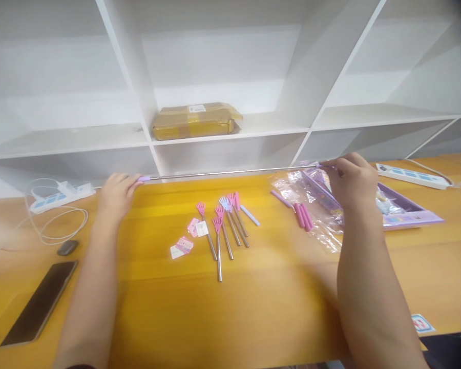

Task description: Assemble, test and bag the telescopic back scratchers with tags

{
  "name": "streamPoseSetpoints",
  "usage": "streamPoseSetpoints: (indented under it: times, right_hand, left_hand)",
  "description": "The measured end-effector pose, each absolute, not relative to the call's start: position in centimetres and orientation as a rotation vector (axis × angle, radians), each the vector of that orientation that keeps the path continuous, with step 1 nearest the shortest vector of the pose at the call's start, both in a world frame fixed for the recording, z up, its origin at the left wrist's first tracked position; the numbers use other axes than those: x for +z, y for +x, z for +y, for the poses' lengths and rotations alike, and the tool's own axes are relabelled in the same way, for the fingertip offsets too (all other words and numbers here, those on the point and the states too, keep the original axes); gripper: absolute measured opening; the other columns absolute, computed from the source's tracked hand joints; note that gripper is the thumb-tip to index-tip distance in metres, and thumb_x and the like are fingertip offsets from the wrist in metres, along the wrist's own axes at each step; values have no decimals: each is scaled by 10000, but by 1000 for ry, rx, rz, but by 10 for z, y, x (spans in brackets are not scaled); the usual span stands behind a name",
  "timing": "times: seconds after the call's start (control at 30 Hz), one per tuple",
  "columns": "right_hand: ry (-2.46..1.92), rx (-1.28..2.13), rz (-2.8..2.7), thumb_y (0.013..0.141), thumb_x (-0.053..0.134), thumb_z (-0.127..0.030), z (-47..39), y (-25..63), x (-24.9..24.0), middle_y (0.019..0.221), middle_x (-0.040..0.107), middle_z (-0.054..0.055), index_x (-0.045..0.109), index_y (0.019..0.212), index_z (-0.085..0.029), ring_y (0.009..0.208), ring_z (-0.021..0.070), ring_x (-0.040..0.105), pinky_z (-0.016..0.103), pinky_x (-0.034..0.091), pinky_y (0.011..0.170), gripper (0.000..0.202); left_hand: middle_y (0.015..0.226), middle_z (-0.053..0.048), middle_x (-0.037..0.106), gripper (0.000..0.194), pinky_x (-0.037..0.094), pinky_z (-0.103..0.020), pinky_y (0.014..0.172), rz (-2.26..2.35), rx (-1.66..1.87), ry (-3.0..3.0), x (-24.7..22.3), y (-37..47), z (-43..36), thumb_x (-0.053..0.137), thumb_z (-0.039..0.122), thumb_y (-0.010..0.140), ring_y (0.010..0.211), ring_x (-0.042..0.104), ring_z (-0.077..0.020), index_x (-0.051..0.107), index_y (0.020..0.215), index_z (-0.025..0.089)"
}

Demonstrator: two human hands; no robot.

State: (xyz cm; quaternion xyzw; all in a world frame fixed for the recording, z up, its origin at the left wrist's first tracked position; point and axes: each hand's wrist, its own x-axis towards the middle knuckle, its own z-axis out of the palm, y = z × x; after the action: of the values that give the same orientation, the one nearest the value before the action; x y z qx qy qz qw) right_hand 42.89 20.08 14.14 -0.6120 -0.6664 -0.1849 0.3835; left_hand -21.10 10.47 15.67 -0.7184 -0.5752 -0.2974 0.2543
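A thin metal telescopic rod (pixel 226 172) stretches level between my two hands above the back of the table. My left hand (pixel 119 193) is closed on its purple grip end. At the other end, my right hand (pixel 351 179) pinches the rod's tip, whose shape is mostly hidden by the fingers. Below the rod lie several metal sticks with small pink or pale blue hand-shaped heads (pixel 217 224). Small pink and white cards (pixel 182 247) are beside them. Pink tubes (pixel 303 217) and a pale blue tube (pixel 249 215) rest on the wooden table (pixel 169 307).
Clear plastic bags (pixel 326 238) and a purple box (pixel 411 218) lie at the right. Power strips (pixel 413 176) stand at both sides. A phone (pixel 40 302) and a dark mouse-like object (pixel 67 248) lie left. A taped parcel (pixel 195 122) sits on the white shelf.
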Motion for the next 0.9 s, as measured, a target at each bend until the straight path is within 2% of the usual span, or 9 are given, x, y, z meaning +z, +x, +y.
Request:
streamPoseSetpoints:
  times: [0.23, 0.47, 0.73, 0.9]
  right_hand:
    - [-1454, -536, -1709, 1039, 625, -316, 202, 429, 138, 989, 739, 105, 833, 1054, -217, 903, 194, 639, 315, 434, 772, 231]
    - [-1473, -558, -1672, 984, 665, -255, 208, 429, 134, 950, 755, 81, 834, 982, -228, 884, 190, 665, 295, 420, 724, 171]
    - [-1547, -555, -1694, 1006, 679, -273, 208, 424, 134, 992, 736, 116, 827, 1012, -205, 870, 189, 630, 305, 383, 704, 163]
    - [-1465, -540, -1878, 1064, 607, -267, 210, 404, 134, 1014, 740, 126, 827, 1006, -192, 877, 177, 612, 306, 359, 711, 240]
  left_hand:
    - [1014, -90, 749, 348, 506, -409, 893, -1591, -825, -1953, 155, -218, 104, 497, 471, 1088, 974, 637, -290, 774, 1194, 287]
    - [1009, -101, 756, 387, 505, -417, 899, -1601, -831, -1974, 155, -216, 106, 496, 515, 1078, 1004, 651, -310, 785, 1192, 283]
    - [987, -80, 771, 459, 468, -381, 857, -1601, -695, -1967, 163, -216, 99, 432, 547, 1108, 971, 656, -283, 769, 1160, 239]
    - [1016, -78, 797, 454, 474, -364, 855, -1528, -668, -2035, 168, -201, 97, 424, 530, 1119, 961, 692, -268, 765, 1134, 231]
